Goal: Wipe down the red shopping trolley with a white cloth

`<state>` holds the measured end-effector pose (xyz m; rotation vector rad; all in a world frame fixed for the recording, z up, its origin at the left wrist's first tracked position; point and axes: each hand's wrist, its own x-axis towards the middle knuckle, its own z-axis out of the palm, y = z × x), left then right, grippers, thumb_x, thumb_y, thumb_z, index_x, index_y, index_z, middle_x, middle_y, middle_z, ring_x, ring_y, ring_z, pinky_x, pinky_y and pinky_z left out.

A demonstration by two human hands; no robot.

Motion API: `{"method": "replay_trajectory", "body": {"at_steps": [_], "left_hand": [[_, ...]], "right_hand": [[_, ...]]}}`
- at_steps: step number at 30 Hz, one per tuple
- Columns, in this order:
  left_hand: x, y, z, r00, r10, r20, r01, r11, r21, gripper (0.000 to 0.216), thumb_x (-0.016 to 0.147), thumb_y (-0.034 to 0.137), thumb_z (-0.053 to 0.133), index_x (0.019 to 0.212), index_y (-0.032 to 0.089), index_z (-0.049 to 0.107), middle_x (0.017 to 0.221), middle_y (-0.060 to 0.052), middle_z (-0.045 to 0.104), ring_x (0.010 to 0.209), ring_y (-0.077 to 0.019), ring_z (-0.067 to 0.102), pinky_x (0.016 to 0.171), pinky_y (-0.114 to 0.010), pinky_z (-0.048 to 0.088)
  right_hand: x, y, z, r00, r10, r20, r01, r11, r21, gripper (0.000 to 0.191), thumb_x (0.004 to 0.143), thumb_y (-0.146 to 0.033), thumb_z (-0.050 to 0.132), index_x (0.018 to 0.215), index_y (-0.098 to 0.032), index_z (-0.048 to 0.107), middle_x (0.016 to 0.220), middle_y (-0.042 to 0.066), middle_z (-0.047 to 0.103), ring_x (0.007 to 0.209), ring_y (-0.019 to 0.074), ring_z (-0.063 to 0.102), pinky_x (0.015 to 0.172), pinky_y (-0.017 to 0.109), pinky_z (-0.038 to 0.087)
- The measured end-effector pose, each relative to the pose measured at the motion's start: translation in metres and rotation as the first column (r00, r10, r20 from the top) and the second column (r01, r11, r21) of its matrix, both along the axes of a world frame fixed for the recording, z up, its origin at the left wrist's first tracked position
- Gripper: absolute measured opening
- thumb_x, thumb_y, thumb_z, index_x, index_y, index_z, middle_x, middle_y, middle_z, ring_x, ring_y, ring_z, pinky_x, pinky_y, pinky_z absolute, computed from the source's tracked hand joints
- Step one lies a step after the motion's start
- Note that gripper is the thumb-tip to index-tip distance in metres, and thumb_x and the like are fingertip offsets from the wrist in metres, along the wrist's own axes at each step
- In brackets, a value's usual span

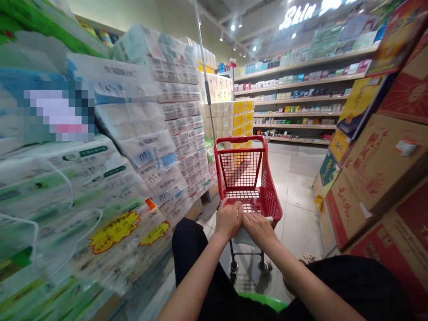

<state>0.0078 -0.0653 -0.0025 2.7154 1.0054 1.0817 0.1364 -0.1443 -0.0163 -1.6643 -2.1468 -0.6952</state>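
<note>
A small red shopping cart [245,178] stands in the aisle right in front of me, its basket empty. My left hand [229,219] is closed over the cart's handle bar at its near edge. My right hand [259,228] grips the same handle just to the right, fingers curled over it. The two hands touch each other. A thin metal pole [204,71] rises from the cart's far left corner. The handle itself is mostly hidden under my fingers.
Tall stacks of wrapped tissue packs [140,133] crowd the left side of the aisle. Slanted cardboard boxes [377,174] line the right. Shelves of small products [294,93] run across the far end. Pale floor tiles [297,187] show ahead of the cart.
</note>
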Motion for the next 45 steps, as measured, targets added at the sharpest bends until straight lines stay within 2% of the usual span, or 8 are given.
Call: {"method": "replay_trajectory", "body": {"at_steps": [5, 11, 19, 26, 29, 34, 42, 45], "left_hand": [[-0.012, 0.001, 0.001, 0.985, -0.085, -0.149, 0.09, 0.996, 0.027, 0.04, 0.099, 0.039, 0.031, 0.079, 0.021, 0.059, 0.07, -0.002, 0.064, 0.07, -0.0162, 0.059, 0.091, -0.036, 0.037], [-0.005, 0.012, 0.001, 0.974, -0.1, -0.204, 0.117, 0.991, 0.069, 0.045, 0.101, 0.037, 0.026, 0.074, 0.02, 0.058, 0.07, -0.001, 0.065, 0.068, -0.0139, 0.058, 0.089, -0.033, 0.033], [-0.01, 0.032, 0.009, 0.946, 0.053, -0.319, -0.022, 0.995, 0.098, 0.041, 0.098, 0.029, 0.033, 0.07, 0.019, 0.061, 0.07, -0.004, 0.067, 0.067, -0.0148, 0.059, 0.092, -0.034, 0.033], [-0.002, 0.008, -0.003, 0.937, 0.177, -0.302, -0.158, 0.984, 0.084, 0.04, 0.101, 0.03, 0.026, 0.087, 0.02, 0.061, 0.07, -0.004, 0.067, 0.068, -0.0186, 0.061, 0.073, -0.031, 0.036], [-0.011, 0.005, -0.004, 0.96, 0.086, -0.268, -0.086, 0.996, 0.013, 0.042, 0.101, 0.03, 0.023, 0.087, 0.021, 0.061, 0.071, -0.003, 0.066, 0.068, -0.017, 0.06, 0.072, -0.029, 0.036], [-0.029, 0.008, 0.002, 0.975, -0.046, -0.216, 0.035, 0.998, -0.057, 0.04, 0.1, 0.03, 0.024, 0.09, 0.022, 0.061, 0.071, 0.0, 0.064, 0.065, -0.0146, 0.056, 0.07, -0.027, 0.036], [-0.03, 0.008, 0.003, 0.976, -0.028, -0.215, 0.026, 1.0, -0.014, 0.034, 0.098, 0.03, 0.029, 0.083, 0.021, 0.059, 0.066, 0.001, 0.06, 0.063, -0.014, 0.054, 0.067, -0.028, 0.034], [-0.026, 0.009, 0.0, 0.969, 0.051, -0.242, -0.047, 0.999, 0.023, 0.034, 0.098, 0.029, 0.03, 0.083, 0.021, 0.06, 0.065, 0.0, 0.062, 0.061, -0.0144, 0.054, 0.068, -0.029, 0.033]], "right_hand": [[0.061, -0.014, 0.007, 0.987, 0.14, 0.074, -0.141, 0.99, 0.004, 0.017, 0.096, -0.03, 0.047, 0.087, -0.02, 0.058, 0.077, 0.001, 0.062, 0.07, 0.0149, 0.055, 0.067, 0.03, 0.036], [0.124, -0.029, 0.011, 0.974, 0.215, 0.064, -0.218, 0.976, 0.032, 0.016, 0.095, -0.028, 0.047, 0.097, -0.021, 0.061, 0.094, 0.004, 0.065, 0.095, 0.0173, 0.057, 0.101, 0.038, 0.036], [0.066, -0.019, 0.004, 0.999, 0.022, -0.041, -0.02, 0.999, 0.041, 0.015, 0.093, -0.032, 0.052, 0.085, -0.02, 0.056, 0.083, 0.005, 0.06, 0.087, 0.0195, 0.053, 0.091, 0.036, 0.038], [0.013, -0.004, 0.005, 0.999, 0.04, -0.027, -0.037, 0.996, 0.084, 0.017, 0.096, -0.021, 0.043, 0.088, -0.019, 0.058, 0.076, 0.004, 0.058, 0.077, 0.0184, 0.049, 0.08, 0.034, 0.038], [0.028, 0.0, 0.007, 0.97, 0.243, 0.032, -0.244, 0.969, 0.03, 0.018, 0.097, -0.024, 0.042, 0.101, -0.018, 0.059, 0.081, 0.004, 0.06, 0.079, 0.0172, 0.051, 0.08, 0.033, 0.04], [0.077, 0.011, 0.021, 0.848, 0.526, 0.07, -0.517, 0.849, -0.107, 0.028, 0.095, -0.043, 0.045, 0.105, -0.02, 0.059, 0.092, 0.005, 0.063, 0.094, 0.0182, 0.054, 0.09, 0.036, 0.042], [0.131, 0.041, 0.034, 0.886, 0.461, 0.052, -0.453, 0.883, -0.127, 0.028, 0.094, -0.039, 0.048, 0.108, -0.018, 0.06, 0.106, 0.009, 0.063, 0.103, 0.022, 0.052, 0.093, 0.041, 0.044], [0.135, 0.043, 0.037, 0.899, 0.437, 0.026, -0.431, 0.894, -0.124, 0.025, 0.094, -0.035, 0.048, 0.106, -0.018, 0.061, 0.103, 0.009, 0.064, 0.1, 0.0215, 0.053, 0.09, 0.04, 0.046]]}}
